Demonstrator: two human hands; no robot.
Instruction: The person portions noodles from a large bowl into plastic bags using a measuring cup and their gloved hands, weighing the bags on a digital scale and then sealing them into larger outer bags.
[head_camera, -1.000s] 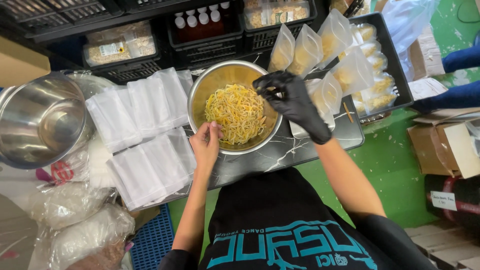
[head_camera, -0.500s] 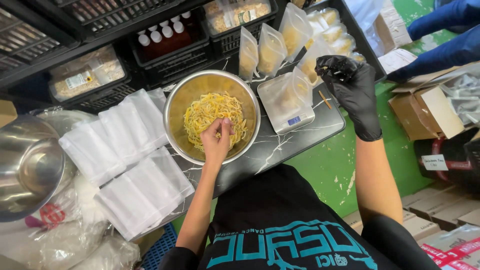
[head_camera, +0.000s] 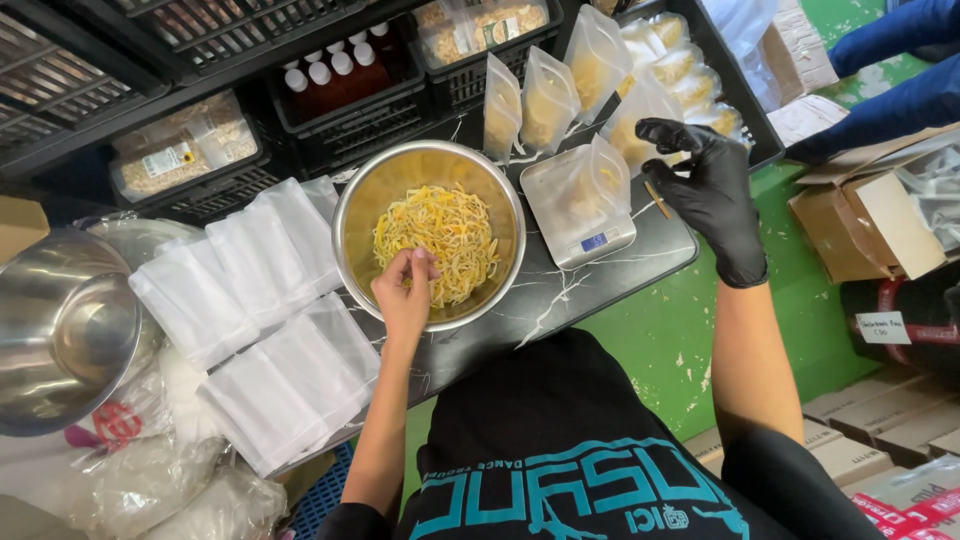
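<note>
A steel bowl (head_camera: 347, 215) on the dark marbled counter holds yellow shredded strips (head_camera: 445, 232). My bare left hand (head_camera: 405, 292) reaches into its near side, fingertips pinched on some strips. My right hand (head_camera: 708, 190), in a black glove, hovers just right of a clear pouch (head_camera: 583, 185) that stands part-filled on a small white scale (head_camera: 592, 242). Its thumb and forefinger curl close together. A thin brownish strip (head_camera: 656, 198) shows at those fingertips; whether it is held or lying on the counter is unclear.
Rows of empty white pouches (head_camera: 262, 310) lie left of the bowl. A large steel bowl (head_camera: 60, 330) sits far left. Filled pouches (head_camera: 600, 60) stand in a black crate behind; a bottle crate (head_camera: 340, 75) is beside them. Cardboard box (head_camera: 870, 220) and another person's blue sleeve (head_camera: 900, 90) at right.
My right hand has left the bowl and swung right past the pouch on the scale. My left hand has moved from the bowl's near rim into the strips.
</note>
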